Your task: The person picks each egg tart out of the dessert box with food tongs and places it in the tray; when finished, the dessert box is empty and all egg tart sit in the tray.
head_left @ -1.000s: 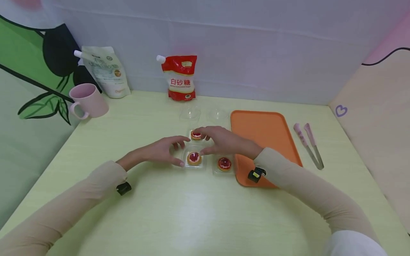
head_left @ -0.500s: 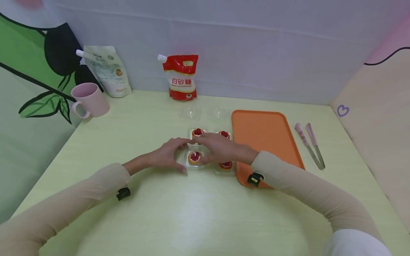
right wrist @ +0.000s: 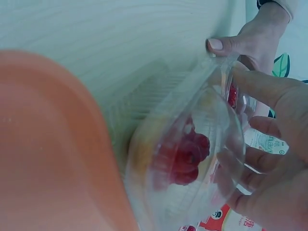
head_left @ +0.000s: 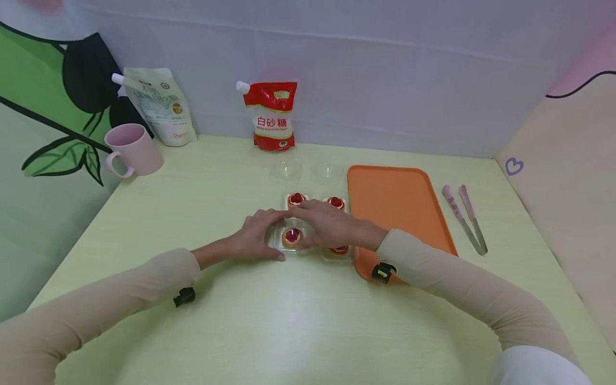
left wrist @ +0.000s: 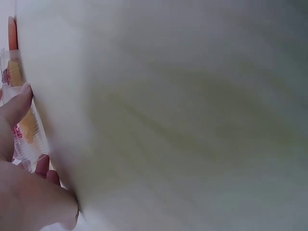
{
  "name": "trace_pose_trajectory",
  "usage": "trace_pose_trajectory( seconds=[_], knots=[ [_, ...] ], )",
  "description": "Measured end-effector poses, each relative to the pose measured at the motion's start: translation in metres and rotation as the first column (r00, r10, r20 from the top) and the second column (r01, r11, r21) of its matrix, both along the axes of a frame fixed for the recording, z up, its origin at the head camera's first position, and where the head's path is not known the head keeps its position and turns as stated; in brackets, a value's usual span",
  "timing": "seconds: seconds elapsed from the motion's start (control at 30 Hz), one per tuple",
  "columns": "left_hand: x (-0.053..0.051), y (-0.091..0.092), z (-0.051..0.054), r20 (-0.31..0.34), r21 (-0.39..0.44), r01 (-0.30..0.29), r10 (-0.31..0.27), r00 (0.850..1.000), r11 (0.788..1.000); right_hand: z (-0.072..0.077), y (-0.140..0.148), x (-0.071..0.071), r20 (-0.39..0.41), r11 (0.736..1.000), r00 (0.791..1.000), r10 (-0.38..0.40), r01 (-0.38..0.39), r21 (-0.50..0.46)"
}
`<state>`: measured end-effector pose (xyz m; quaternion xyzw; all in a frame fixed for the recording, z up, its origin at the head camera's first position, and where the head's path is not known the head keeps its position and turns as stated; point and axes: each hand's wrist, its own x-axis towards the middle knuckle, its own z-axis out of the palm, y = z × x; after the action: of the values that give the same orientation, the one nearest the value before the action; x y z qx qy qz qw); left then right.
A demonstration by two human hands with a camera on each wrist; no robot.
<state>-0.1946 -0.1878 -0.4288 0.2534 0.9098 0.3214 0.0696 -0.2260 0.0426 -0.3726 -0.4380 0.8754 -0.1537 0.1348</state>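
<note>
Fingers of the left hand and the right hand curve round the front-left box, a clear plastic one with a red-topped tart inside. On the left hand, thumb and fingers stand well apart, the thumb at the box's front edge and the fingers reaching its far side; the right hand is bent likewise from the opposite side. Both appear clamped on the box, though how hard they press cannot be told. It sits near the middle of the surface, well back from the front edge, and looks covered; the hands hide whether it has latched.

Just beside it, partly under the right hand, is the front-right box, its domed lid over another tart. Behind, towards the back edge, the back-left box and back-right box stand open, with the back-left lid and back-right lid folded away behind them. Closing therefore looks about half done, the rear pair being left.

Farther out, an orange tray lies to the right of the boxes, and tongs lie nearer the right edge. Along the back edge stand a red pouch and a white pouch, with a pink mug by the back left corner.
</note>
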Motion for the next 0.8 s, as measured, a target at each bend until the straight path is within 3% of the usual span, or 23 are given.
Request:
trace_pose_trajectory(
  seconds=[0.3, 0.8],
  knots=[
    [0.0023, 0.0026, -0.0093, -0.039, 0.006, -0.04, 0.041, 0.998, 0.999, -0.0014, -0.0011, 0.005, -0.028, 1.0, 1.0, -0.004, 0.004, -0.002],
    [0.0045, 0.005, -0.0075, -0.053, 0.005, -0.063, 0.063, 0.997, 0.998, -0.0091, -0.0029, 0.0053, -0.153, 0.997, 0.986, 0.074, -0.07, 0.032]
  ],
)
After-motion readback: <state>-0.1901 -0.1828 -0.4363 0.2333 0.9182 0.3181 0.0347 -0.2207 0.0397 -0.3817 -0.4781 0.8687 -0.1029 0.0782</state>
